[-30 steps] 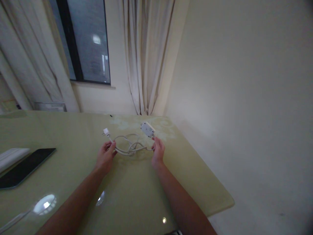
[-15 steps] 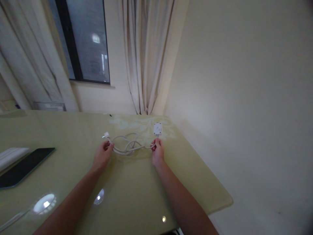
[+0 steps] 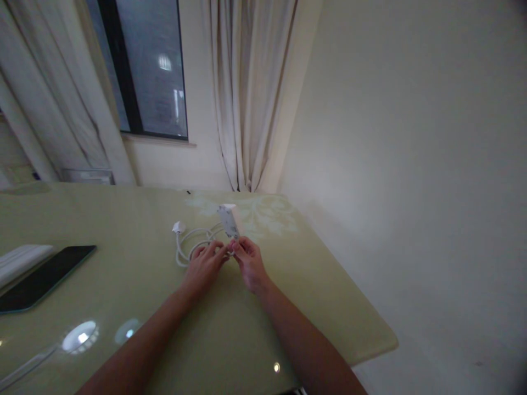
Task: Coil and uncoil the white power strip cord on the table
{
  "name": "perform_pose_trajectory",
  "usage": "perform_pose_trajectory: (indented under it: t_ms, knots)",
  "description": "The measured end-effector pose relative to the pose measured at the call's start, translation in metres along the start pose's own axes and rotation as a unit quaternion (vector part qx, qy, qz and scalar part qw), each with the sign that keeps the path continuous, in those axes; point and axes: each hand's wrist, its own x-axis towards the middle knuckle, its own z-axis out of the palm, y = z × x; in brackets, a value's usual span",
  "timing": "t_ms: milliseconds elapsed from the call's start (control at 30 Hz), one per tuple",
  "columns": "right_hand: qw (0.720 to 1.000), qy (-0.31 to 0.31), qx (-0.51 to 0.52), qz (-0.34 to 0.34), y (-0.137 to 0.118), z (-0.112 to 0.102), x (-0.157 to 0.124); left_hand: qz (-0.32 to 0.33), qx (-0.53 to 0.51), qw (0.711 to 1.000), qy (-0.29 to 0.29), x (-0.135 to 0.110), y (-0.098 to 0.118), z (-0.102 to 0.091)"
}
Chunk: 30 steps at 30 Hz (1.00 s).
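Note:
A white power strip [image 3: 229,220] stands tilted up on the glossy green table [image 3: 255,323], its white cable [image 3: 187,245] looping to the left and ending in a white plug [image 3: 178,227]. My right hand [image 3: 248,264] pinches the cable just below the strip. My left hand [image 3: 205,266] is pressed against it, fingers closed on the cable at the same spot. The two hands touch at the fingertips.
A dark tablet [image 3: 39,278] and a white folded item [image 3: 20,262] lie at the left edge. Behind the table are cream curtains [image 3: 242,93] and a dark window [image 3: 148,66]. A plain wall [image 3: 411,164] runs along the right side.
My hands, earlier apart with the cable stretched between them, have come together in the middle. The power strip has swung left and upright, and the plug end lies loose on the table.

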Motion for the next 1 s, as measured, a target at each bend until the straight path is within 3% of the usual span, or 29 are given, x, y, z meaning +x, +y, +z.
perform_pose_trajectory:
  t_ms: [133, 333, 400, 500, 667, 800, 1000]
  knots:
    - [0.998, 0.009, 0.056, 0.026, -0.001, 0.0, 0.001, 0.006, -0.007, 1.0, -0.021, -0.001, -0.02, -0.004]
    - [0.989, 0.081, 0.112, 0.044, -0.009, -0.017, 0.013, -0.001, -0.01, 1.0, 0.023, -0.001, -0.041, -0.012]
    - [0.987, 0.12, 0.098, 0.044, -0.013, -0.021, 0.016, -0.008, -0.016, 0.999, 0.037, -0.001, -0.045, -0.012]
    - [0.987, 0.16, 0.02, -0.016, -0.018, -0.021, 0.015, -0.05, -0.045, 0.997, 0.043, 0.001, -0.049, -0.011]
    - [0.985, 0.079, -0.141, -0.066, -0.027, -0.017, 0.008, -0.133, -0.133, 0.981, 0.045, 0.002, -0.06, -0.014]
    - [0.977, 0.083, -0.176, -0.082, -0.027, -0.019, 0.008, -0.143, -0.172, 0.974, 0.035, 0.002, -0.065, -0.019]
    - [0.969, -0.004, -0.236, -0.071, -0.014, -0.017, 0.001, -0.169, -0.219, 0.96, 0.033, 0.006, -0.046, -0.018]
